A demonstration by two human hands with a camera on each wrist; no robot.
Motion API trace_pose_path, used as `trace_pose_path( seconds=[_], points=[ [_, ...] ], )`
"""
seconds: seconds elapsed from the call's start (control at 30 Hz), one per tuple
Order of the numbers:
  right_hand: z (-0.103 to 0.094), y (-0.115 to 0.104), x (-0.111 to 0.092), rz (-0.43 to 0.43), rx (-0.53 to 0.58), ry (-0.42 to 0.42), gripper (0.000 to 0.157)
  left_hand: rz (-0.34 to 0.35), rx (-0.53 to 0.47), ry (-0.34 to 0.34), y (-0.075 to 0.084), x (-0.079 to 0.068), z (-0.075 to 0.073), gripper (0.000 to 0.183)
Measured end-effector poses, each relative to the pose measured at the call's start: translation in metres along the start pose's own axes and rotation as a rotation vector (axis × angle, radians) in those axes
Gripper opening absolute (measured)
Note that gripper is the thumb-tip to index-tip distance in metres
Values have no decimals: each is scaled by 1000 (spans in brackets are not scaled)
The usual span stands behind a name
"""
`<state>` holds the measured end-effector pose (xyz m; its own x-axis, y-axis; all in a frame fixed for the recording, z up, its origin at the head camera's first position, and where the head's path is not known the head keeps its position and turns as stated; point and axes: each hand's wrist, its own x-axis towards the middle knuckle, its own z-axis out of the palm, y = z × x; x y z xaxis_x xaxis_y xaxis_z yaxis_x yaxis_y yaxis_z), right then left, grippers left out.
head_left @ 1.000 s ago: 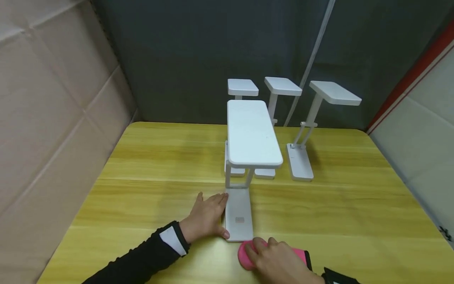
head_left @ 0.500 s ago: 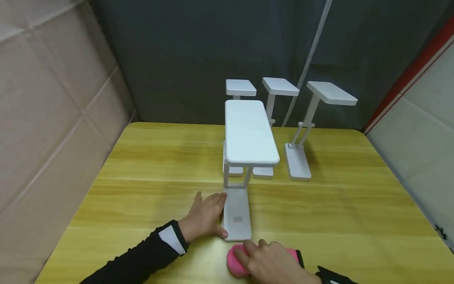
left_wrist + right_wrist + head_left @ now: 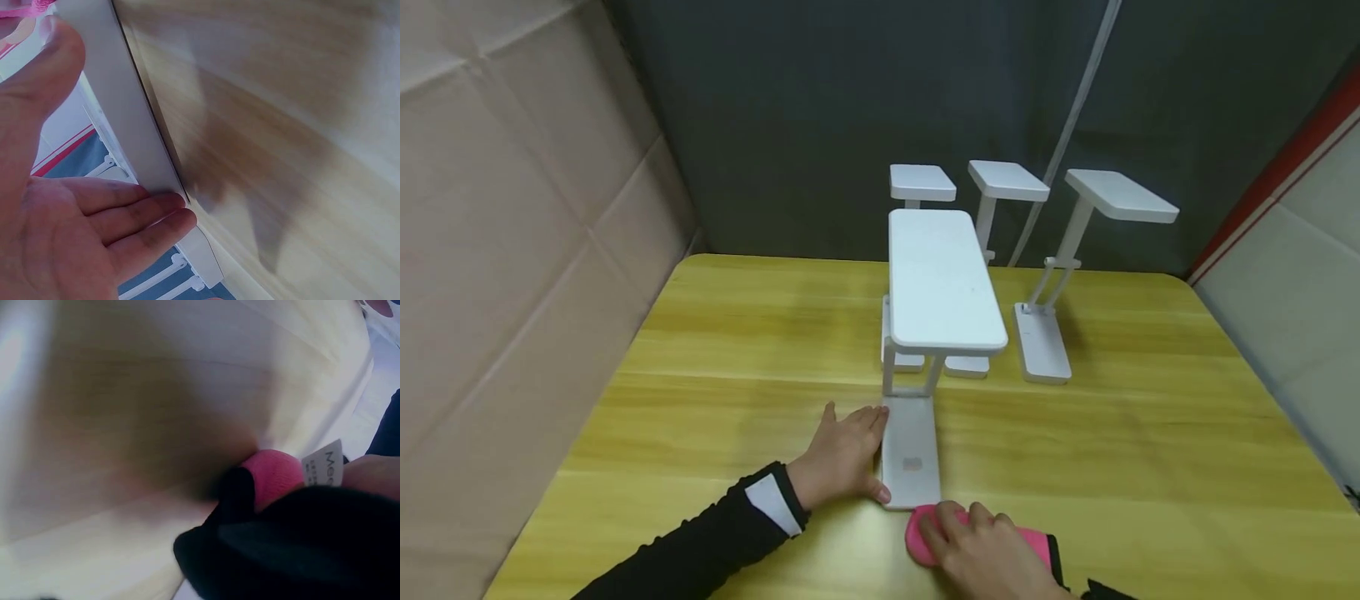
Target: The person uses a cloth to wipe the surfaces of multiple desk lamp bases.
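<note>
A white folding desk lamp (image 3: 912,454) stands unfolded on the table, its flat rectangular head (image 3: 947,279) raised above its base. My left hand (image 3: 842,458) lies along the left side of the base, fingers fairly straight and touching its edge. In the left wrist view, the fingertips (image 3: 178,212) touch the base's side (image 3: 128,94). My right hand (image 3: 992,554) grips a pink cloth (image 3: 921,537) with a black edge at the base's front right corner. A white printed tag (image 3: 324,465) shows by the cloth in the right wrist view; the right fingers are mostly hidden there.
Three similar white lamps stand farther back: one at the right (image 3: 1043,346), one in the middle (image 3: 1006,181) and one at the left (image 3: 922,182), the last two partly hidden by the near lamp. A dark curtain (image 3: 790,125) hangs behind the wooden table (image 3: 737,333).
My right hand drew the pink cloth off the base's front edge toward me and left, then brought it back against the base. The left hand stays beside the base.
</note>
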<state>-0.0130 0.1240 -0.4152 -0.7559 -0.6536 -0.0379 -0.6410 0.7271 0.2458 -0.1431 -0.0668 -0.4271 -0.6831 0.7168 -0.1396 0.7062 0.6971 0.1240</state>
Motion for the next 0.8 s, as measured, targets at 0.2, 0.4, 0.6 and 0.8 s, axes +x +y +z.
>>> trace_pose_path(
  seconds=[0.2,0.4,0.6,0.8],
  points=[
    [-2,21,-16,83,63,-51,36,5,-16,-7,-1,1,-3,111],
    [-10,10,-3,-38,111,4,44,7,-20,6,0,0,-1,110],
    [-1,-17,32,-112,9,141,37,10,20,14,0,1,0,107],
    [1,-13,27,-19,105,36,47,-4,51,-2,1,1,-1,109]
  ],
)
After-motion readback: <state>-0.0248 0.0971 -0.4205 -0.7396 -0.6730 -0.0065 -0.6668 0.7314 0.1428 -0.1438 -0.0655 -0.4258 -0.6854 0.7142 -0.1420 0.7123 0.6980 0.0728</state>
